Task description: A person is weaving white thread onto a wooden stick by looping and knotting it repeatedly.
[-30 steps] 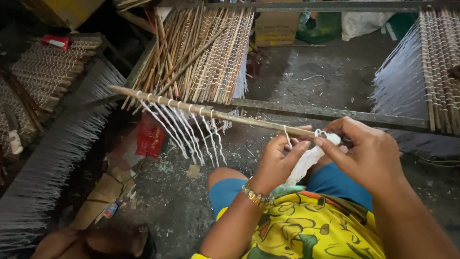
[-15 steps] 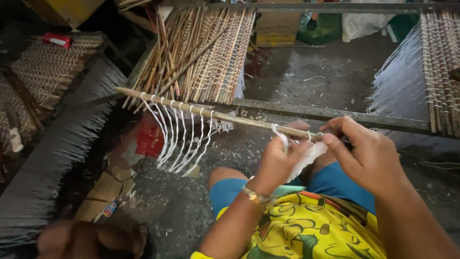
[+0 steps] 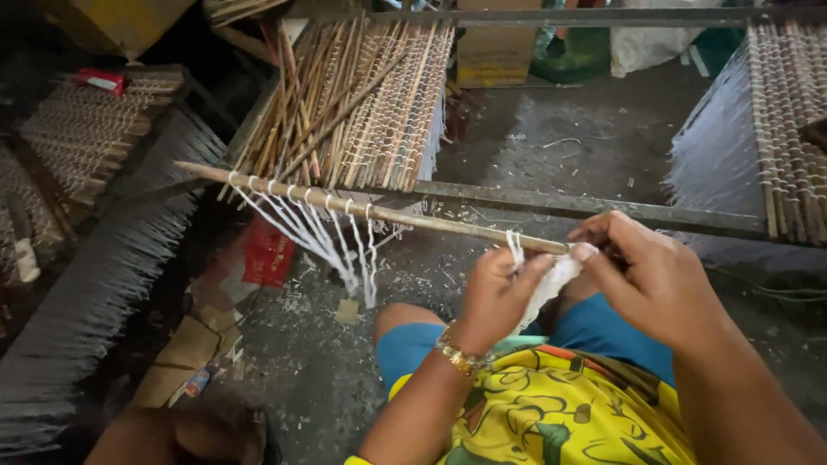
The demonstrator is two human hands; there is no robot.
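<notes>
Left hand and right hand are pinching white strands at the stick, held over the knees. Risk: loose pinch, knot slipping along stick.

I see a small craft workshop, rough and crowded. Racks of thin wooden sticks with white threads tied on them lean on a metal bar. The concrete floor is dusty with scraps, and cardboard boxes stand behind.
</notes>
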